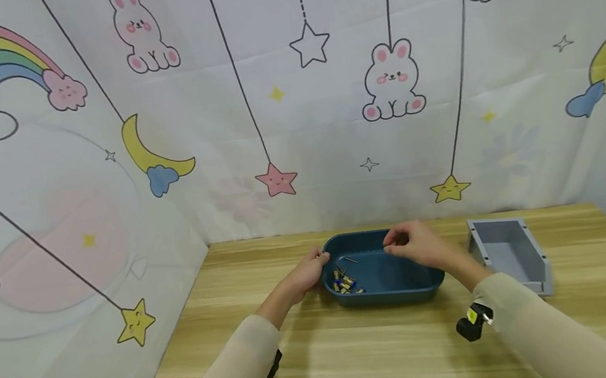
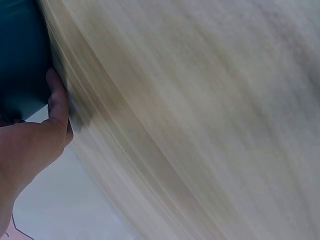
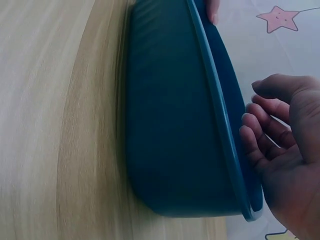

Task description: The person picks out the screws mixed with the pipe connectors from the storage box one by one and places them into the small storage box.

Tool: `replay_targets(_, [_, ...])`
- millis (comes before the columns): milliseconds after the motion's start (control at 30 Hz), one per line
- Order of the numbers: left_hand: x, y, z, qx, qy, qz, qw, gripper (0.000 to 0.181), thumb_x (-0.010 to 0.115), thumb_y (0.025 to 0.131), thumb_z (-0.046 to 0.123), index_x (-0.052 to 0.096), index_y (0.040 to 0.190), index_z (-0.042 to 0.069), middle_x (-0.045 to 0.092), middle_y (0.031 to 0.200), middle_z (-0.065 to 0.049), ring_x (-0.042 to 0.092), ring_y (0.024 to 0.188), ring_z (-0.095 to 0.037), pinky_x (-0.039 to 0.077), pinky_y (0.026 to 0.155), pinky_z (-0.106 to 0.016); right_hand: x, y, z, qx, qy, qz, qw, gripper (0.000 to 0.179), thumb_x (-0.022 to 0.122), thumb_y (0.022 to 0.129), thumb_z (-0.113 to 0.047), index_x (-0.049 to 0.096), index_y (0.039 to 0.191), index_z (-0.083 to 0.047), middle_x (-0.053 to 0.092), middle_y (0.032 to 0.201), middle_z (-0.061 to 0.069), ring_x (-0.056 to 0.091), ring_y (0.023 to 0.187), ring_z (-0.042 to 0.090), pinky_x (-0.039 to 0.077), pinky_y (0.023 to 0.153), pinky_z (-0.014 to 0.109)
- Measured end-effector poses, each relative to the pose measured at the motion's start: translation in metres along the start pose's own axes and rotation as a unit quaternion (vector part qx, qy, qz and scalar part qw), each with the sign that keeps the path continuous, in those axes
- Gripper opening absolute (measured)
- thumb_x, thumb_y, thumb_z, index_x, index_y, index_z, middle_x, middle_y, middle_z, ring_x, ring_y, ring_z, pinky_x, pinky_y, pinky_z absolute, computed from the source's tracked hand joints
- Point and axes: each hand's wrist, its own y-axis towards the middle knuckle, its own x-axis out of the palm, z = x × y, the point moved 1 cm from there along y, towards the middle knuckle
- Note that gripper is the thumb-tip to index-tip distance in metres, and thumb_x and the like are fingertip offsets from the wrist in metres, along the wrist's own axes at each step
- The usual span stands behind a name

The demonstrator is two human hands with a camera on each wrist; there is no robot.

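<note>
Gripping the dark-blue oblong plastic tray [image 1: 389, 273] by the rim [image 3: 219, 107] seems smart—probably light, stiff—left hand [image 1: 309, 272] snug, right hand [image 1: 421, 246] opposite half-curled, seemingly empty.

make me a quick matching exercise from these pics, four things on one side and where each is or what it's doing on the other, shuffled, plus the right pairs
Things
1. left hand
2. right hand
3. grey bin
4. small gold-coloured parts

Places and states
A. on the table, right of the blue tray
B. inside the tray, toward its left end
C. raised over the tray's right half
D. holding the tray's left end

Pairs: 1-D, 2-C, 3-A, 4-B
</note>
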Motion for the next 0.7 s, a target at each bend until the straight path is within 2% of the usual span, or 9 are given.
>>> replay_targets(233, [-0.003, -0.001, -0.001, 0.004, 0.006, 0.007, 1.0, 0.021, 0.039, 0.117, 0.029, 0.04, 0.107, 0.011, 0.047, 0.088, -0.01, 0.042, 0.065, -0.021, 0.034, 0.059, -0.034, 0.007, 0.002, 0.0, -0.027, 0.023, 0.004, 0.9993, 0.004, 0.077, 0.096, -0.006, 0.075, 0.098, -0.003, 0.07, 0.088, 0.004, 0.062, 0.08, 0.02, 0.052, 0.07, 0.029])
replay_targets(700, [0.001, -0.001, 0.0, 0.008, -0.004, 0.009, 0.9999, 0.019, 0.04, 0.116, 0.027, 0.042, 0.107, 0.01, 0.048, 0.093, -0.009, 0.048, 0.068, -0.017, 0.039, 0.059, -0.032, 0.011, 0.0, 0.01, -0.028, 0.013, 0.008, 0.9995, 0.004, 0.078, 0.095, -0.007, 0.076, 0.096, -0.004, 0.07, 0.087, 0.001, 0.063, 0.08, 0.017, 0.052, 0.072, 0.029])
